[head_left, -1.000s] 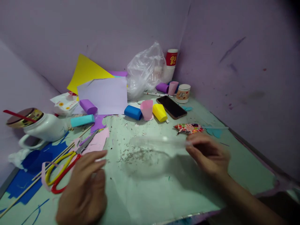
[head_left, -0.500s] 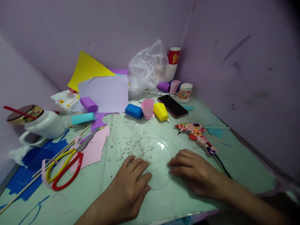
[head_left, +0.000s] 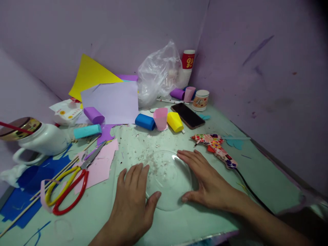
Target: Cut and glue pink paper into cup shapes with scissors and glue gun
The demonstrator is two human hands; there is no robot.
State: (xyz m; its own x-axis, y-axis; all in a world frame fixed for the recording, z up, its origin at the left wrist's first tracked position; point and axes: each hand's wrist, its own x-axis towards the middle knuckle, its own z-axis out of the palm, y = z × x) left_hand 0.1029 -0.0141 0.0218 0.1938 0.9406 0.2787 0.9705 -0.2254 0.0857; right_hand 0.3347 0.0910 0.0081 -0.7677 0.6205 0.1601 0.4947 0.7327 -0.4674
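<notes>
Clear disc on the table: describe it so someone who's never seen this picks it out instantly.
Start at the pale green tabletop and come to its near middle. There, between the left hand and the right hand, lies the clear disc. Unlike the scissors and floral glue gun to either side, it is round and see-through, showing the tabletop beneath.

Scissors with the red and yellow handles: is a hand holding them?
No, the scissors lie untouched, while the left hand and right hand are at the clear round disc.
</notes>
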